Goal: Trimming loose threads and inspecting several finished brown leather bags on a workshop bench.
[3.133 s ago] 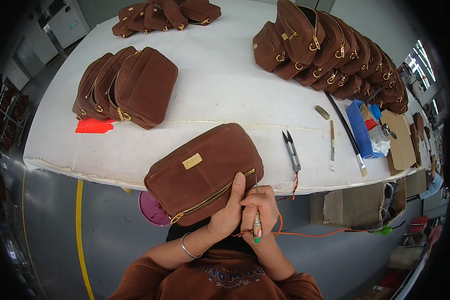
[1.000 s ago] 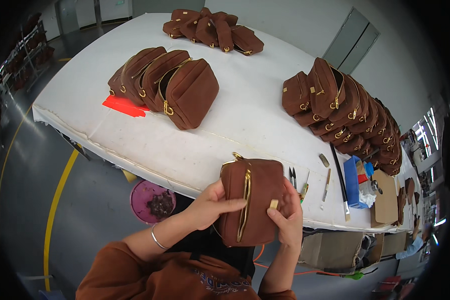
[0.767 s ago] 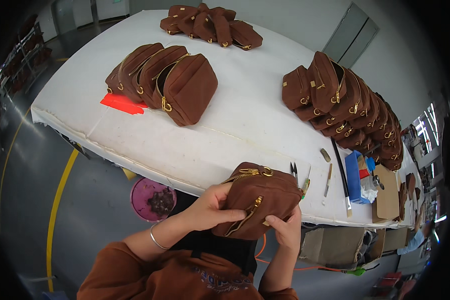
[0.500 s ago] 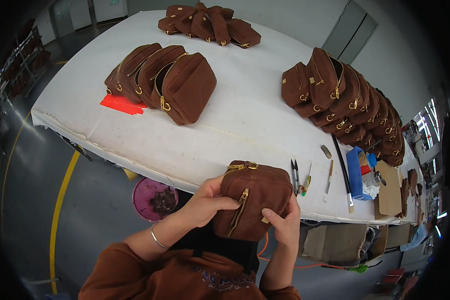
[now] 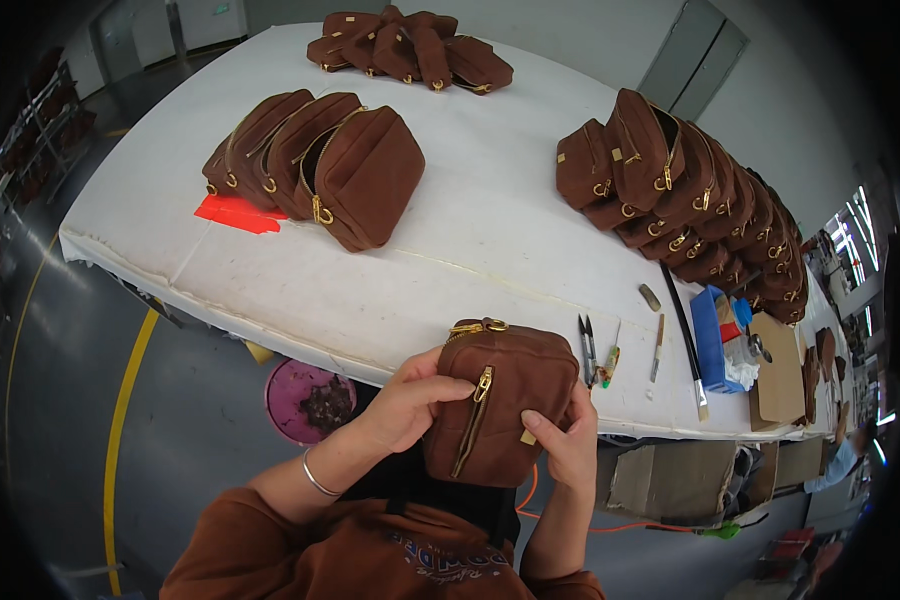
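Bag [image 5: 510,405], brown: held up at the near edge of the table [image 5: 490,170]. Left hand [image 5: 407,408] grips its left side, thumb at the zipper pull [image 5: 484,384]; contact with pull unclear. Right hand [image 5: 568,440] grips its right side, thumb just beside the gold tag [image 5: 528,437]. Snips [image 5: 587,352] and green-ended tool [image 5: 610,368] lie near same edge; blue bin [image 5: 708,340] sits toward near right corner.

A red patch [image 5: 238,214] lies on the white desk [image 5: 490,190]. Toward the right, a long black brush [image 5: 683,335] lies just left of a blue bin [image 5: 706,335], beside a carton [image 5: 780,372]. A pink bucket [image 5: 282,400] holding dark scraps [image 5: 325,405] stands on the floor [image 5: 210,450]. A yellow line [image 5: 122,440] runs nearby.
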`<state>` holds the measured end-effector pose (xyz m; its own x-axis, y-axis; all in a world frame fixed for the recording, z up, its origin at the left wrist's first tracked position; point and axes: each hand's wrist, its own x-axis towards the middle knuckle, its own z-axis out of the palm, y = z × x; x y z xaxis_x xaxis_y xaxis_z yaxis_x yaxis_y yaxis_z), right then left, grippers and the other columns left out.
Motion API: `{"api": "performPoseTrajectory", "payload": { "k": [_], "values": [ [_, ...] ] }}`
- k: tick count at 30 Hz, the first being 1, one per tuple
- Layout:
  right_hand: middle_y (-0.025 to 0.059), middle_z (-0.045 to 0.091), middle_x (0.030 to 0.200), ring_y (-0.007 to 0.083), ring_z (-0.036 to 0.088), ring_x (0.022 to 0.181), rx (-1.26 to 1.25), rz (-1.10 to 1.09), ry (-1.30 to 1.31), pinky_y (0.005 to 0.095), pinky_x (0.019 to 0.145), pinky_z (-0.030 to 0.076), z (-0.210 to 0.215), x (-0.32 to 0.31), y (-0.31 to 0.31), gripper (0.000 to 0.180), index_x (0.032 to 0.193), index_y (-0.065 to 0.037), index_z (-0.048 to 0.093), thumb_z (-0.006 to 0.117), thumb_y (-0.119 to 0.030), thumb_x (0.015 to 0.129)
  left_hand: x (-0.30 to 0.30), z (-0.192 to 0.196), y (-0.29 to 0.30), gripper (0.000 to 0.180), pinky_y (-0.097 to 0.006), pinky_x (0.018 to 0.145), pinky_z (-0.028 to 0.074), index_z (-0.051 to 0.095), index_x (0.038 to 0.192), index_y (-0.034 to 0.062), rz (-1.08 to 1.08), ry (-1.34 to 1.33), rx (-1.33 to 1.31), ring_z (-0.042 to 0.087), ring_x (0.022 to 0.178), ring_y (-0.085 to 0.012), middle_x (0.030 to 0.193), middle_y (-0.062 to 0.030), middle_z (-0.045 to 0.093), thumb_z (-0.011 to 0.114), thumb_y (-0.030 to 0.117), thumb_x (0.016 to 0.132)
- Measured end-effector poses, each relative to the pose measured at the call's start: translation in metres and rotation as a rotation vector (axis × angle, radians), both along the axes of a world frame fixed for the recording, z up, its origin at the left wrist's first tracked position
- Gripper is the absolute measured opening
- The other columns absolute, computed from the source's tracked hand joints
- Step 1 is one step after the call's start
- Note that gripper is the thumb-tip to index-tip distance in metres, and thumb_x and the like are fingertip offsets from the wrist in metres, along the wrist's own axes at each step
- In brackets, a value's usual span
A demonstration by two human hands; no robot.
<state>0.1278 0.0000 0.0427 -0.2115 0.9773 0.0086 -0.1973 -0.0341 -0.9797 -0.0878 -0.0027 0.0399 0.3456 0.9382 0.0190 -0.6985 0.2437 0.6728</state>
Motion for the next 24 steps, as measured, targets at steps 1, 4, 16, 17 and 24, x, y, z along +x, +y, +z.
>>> {"api": "performPoseTrajectory", "payload": {
  "k": [1,4,16,17,24],
  "values": [
    [0.0097,0.059,0.123,0.0167,0.058,0.112,0.000,-0.002,0.002,0.0310,0.095,0.048,0.000,0.000,0.000,0.065,0.134,0.002,0.045,0.075,-0.001,0.077,0.000,0.000,0.000,0.041,-0.031,0.099,0.044,0.053,0.129,-0.0014,0.006,0.004,-0.012,0.058,0.112,-0.0151,0.120,-0.0069,0.062,0.054,0.003,0.088],
    [0.0092,0.060,0.121,0.0159,0.058,0.111,-0.013,0.010,0.010,0.0312,0.095,0.048,0.001,0.002,-0.001,0.065,0.133,0.002,0.045,0.076,-0.002,0.077,-0.001,0.002,-0.001,0.045,-0.035,0.103,0.042,0.045,0.135,-0.0021,-0.005,0.008,-0.065,0.054,0.119,-0.0186,0.129,-0.0100,0.057,0.050,0.012,0.093],
    [0.0213,0.054,0.130,0.0252,0.055,0.119,0.527,-0.168,0.038,0.0368,0.100,0.045,0.064,-0.004,-0.019,0.092,0.140,0.008,0.036,0.087,-0.013,0.067,-0.025,0.108,-0.007,0.029,-0.025,0.080,0.046,0.062,0.116,-0.0027,-0.043,0.253,0.571,0.055,0.091,-0.0071,0.100,-0.0033,0.064,0.051,0.020,0.101],
    [0.0215,0.054,0.131,0.0258,0.055,0.119,0.595,-0.161,-0.021,0.0378,0.101,0.044,0.067,-0.006,-0.012,0.087,0.143,0.006,0.034,0.082,-0.007,0.071,-0.020,0.109,-0.008,0.021,-0.021,0.071,0.042,0.065,0.109,-0.0043,0.059,0.283,0.516,0.049,0.082,-0.0034,0.089,0.0005,0.061,0.056,0.011,0.097],
    [0.0166,0.042,0.145,0.0264,0.048,0.127,0.459,-0.101,-0.173,0.0397,0.104,0.043,0.041,-0.006,0.016,0.092,0.149,-0.002,0.029,0.079,0.002,0.071,-0.021,0.059,0.020,0.020,-0.019,0.067,0.042,0.064,0.110,-0.0027,0.018,0.360,0.385,0.051,0.079,-0.0016,0.090,0.0026,0.063,0.062,0.011,0.096]
  ]
}}
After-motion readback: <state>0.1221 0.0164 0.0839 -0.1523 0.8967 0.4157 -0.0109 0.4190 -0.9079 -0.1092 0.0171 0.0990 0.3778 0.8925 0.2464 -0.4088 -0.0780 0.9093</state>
